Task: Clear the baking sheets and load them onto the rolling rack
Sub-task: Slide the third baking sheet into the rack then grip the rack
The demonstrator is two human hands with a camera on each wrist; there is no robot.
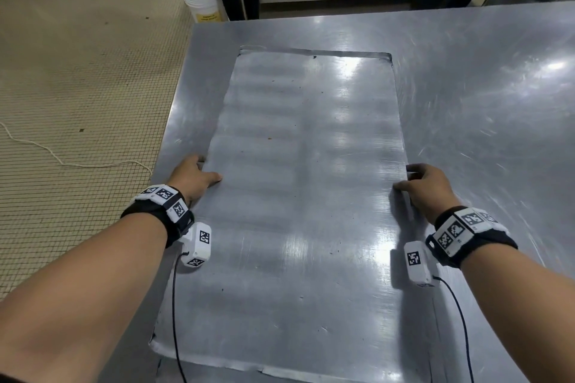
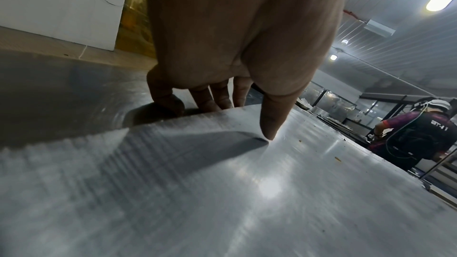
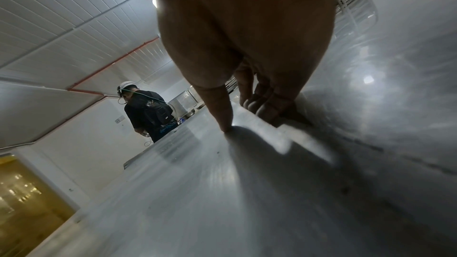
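Observation:
A long bare metal baking sheet (image 1: 298, 183) lies lengthwise on the steel table (image 1: 485, 102), with a few crumbs on it. My left hand (image 1: 196, 176) grips its left long edge: the thumb lies on top of the sheet (image 2: 222, 183) and the fingers (image 2: 215, 99) curl under the rim. My right hand (image 1: 423, 185) grips the right long edge the same way, thumb on the sheet (image 3: 197, 192) and fingers (image 3: 267, 105) wrapped below the edge. The rolling rack is not in view.
The table's left edge drops to a tiled floor (image 1: 77, 87) with a white cord (image 1: 62, 158) on it. A white bucket (image 1: 203, 3) stands past the table's far corner. Another person (image 3: 148, 112) works at a counter beyond the table. Bare table surface spreads to the right.

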